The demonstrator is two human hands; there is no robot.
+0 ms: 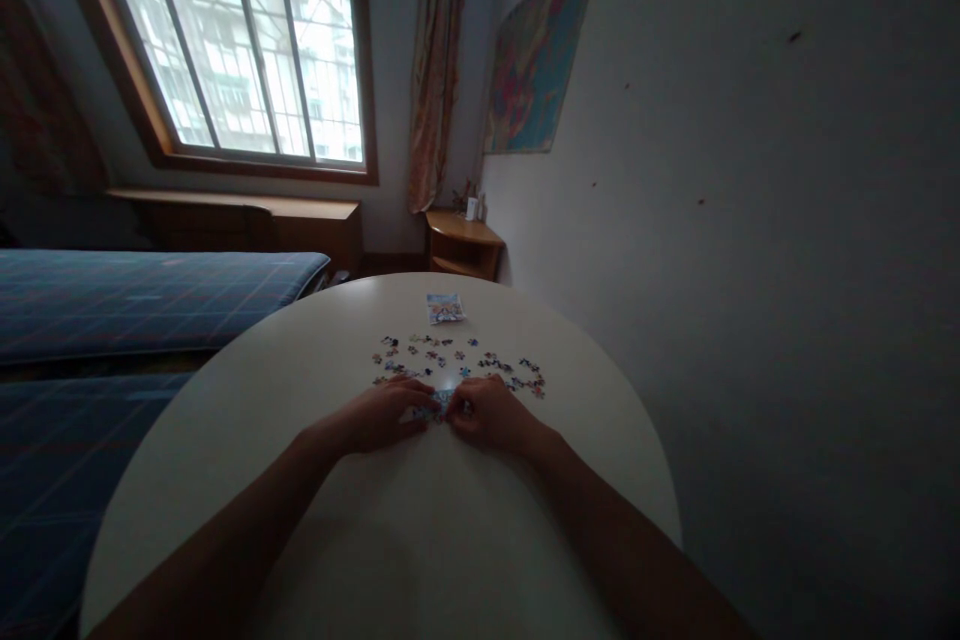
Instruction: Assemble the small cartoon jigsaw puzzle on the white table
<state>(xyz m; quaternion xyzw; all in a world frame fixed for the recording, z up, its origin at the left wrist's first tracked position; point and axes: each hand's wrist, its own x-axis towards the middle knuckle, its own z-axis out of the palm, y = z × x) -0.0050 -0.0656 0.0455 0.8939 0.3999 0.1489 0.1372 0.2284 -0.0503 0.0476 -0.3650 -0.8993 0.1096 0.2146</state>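
Observation:
Between my hands lies a small joined patch of bluish jigsaw puzzle (442, 404), partly hidden by my fingers. My left hand (384, 416) rests at its left edge, fingers stretched out and apart from the thumb. At the right edge, my right hand (489, 412) has thumb and fingers pinched together on a puzzle piece, mostly covered by the fingertips. Loose jigsaw pieces (433, 355) spread in an arc just beyond both hands. Further back lies a small picture packet (445, 308) with a colourful print.
The round white table (300, 350) carries all the pieces. Left of it is a bed with a plaid mattress (150, 300). A white wall (750, 320) rises close on the right. A wooden corner shelf (465, 228) stands behind the table.

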